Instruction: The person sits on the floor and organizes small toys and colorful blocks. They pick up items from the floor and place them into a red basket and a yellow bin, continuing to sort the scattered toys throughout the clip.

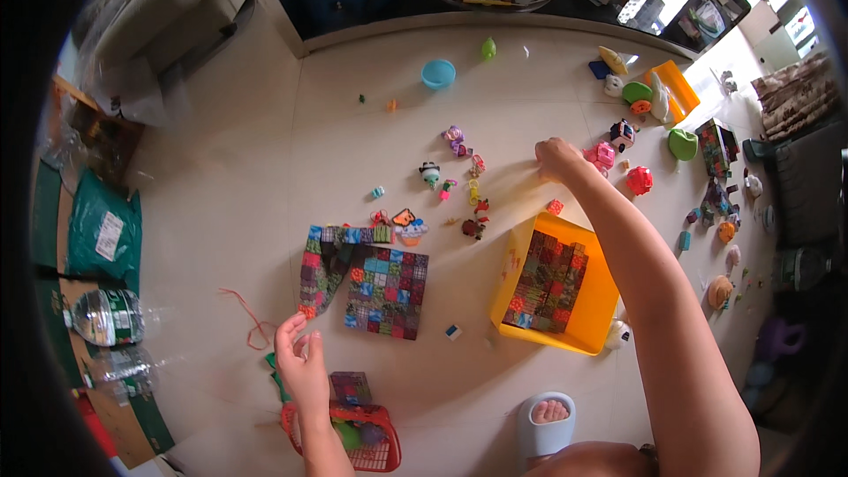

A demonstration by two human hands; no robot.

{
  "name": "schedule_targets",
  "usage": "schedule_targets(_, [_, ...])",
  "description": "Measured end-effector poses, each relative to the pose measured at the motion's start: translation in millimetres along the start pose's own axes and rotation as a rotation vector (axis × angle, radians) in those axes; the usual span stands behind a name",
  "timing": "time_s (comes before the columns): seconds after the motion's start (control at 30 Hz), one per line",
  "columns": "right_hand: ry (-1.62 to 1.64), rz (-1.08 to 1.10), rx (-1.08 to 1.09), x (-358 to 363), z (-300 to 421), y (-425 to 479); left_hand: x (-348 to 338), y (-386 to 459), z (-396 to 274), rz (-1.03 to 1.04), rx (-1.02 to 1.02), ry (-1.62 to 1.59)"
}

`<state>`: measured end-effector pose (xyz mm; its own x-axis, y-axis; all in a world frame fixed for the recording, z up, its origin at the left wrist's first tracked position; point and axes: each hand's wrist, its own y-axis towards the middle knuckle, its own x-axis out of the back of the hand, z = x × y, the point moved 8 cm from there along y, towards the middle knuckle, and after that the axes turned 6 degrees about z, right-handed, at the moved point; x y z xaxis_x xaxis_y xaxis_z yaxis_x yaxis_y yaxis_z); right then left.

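Observation:
My left hand (299, 352) is palm up with thumb and fingers apart, its fingertips by the orange corner of an L-shaped strip of patterned cubes (320, 265). Whether they touch it I cannot tell. Right of that strip lies a flat square panel of similar cubes (388, 293). My right hand (560, 158) reaches down near the floor, left of a pink toy (601, 156); its fingertips are hidden, so I cannot tell if it holds anything. Below my right forearm stands a yellow bin (599, 324) with cube-patterned slabs (547, 281) inside.
Small toys, including a panda figure (429, 172), lie mid-floor. A blue bowl (438, 73) sits farther off. A red basket (391, 444) is by my left forearm, plastic bottles (109, 318) at far left. Scattered toys and an orange tray (674, 89) are at right. A slippered foot (548, 419) is below.

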<state>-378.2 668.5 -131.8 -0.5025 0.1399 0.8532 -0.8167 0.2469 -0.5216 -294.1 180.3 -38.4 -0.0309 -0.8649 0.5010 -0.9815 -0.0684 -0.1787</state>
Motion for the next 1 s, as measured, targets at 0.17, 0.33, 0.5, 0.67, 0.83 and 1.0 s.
schedule_targets(0.17, [0.332,-0.337,0.155,36,-10,-43,-34,-22,-3,0.107,-0.001,-0.042])
schedule_targets(0.33, [0.777,-0.460,0.323,82,33,-189,-37,-25,-10,0.146,-0.005,-0.041])
schedule_targets(0.5, [0.649,-0.265,0.224,20,14,-241,-74,-22,-41,0.254,-0.100,-0.118])
schedule_targets(0.67, [0.501,-0.231,0.204,2,6,-243,-102,-33,-68,0.369,-0.140,-0.139])
schedule_targets(0.83, [0.441,-0.188,0.277,-9,13,-245,-102,-37,-66,0.386,-0.185,-0.124])
schedule_targets(1.0, [0.268,0.032,0.269,-58,40,-242,-101,-42,-57,0.378,-0.151,-0.112])
